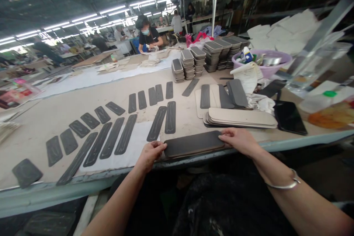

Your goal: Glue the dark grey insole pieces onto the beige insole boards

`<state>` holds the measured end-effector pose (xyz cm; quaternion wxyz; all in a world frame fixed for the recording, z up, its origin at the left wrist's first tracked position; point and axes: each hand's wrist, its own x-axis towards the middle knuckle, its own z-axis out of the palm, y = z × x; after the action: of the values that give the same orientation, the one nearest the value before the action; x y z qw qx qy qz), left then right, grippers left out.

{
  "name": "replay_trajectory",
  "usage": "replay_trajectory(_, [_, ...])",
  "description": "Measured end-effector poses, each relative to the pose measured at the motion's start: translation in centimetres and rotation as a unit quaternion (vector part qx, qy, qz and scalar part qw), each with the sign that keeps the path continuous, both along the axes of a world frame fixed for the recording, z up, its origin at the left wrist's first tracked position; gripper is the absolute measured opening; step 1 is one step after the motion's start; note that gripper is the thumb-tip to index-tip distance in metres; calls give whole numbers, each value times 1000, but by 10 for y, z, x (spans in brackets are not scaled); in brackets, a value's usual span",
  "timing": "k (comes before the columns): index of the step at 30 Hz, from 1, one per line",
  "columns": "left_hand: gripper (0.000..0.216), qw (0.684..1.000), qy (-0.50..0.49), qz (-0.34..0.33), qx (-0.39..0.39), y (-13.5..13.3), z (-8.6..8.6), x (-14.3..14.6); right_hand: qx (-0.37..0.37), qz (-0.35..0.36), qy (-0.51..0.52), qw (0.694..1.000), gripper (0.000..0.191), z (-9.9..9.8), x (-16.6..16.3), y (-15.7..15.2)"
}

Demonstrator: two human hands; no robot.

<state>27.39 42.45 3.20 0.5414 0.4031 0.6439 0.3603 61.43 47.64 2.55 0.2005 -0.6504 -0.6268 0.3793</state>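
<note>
A long dark flat panel with rounded corners lies at the near edge of the work table. My left hand grips its left end, fingers curled over the edge. My right hand holds its right end, fingers pressed on top; a metal bangle sits on that wrist. Just behind the panel lies a stack of beige panels of the same long shape.
Several dark strips and short dark pads are spread in rows at left. Stacks of grey pieces, a purple basin, a black phone and a plastic bottle stand behind and right. A person works at the table's far end.
</note>
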Motion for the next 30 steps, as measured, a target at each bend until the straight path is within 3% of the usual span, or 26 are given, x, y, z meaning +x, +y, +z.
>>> replay_trajectory(4, [32,983,178,-26,31,8,-19,-1,-12,13,-37,999,29,-5,1,4])
replay_trajectory(10, [25,930,354,-94,21,15,-22,2,-18,35,-101,994,28,-7,1,6])
replay_trajectory(23, [20,902,413,-115,46,13,-28,3,-4,39,-197,980,32,-8,-9,11])
replay_trajectory(30, [22,905,414,-95,17,14,-26,5,-3,44,-223,974,32,-13,-6,14])
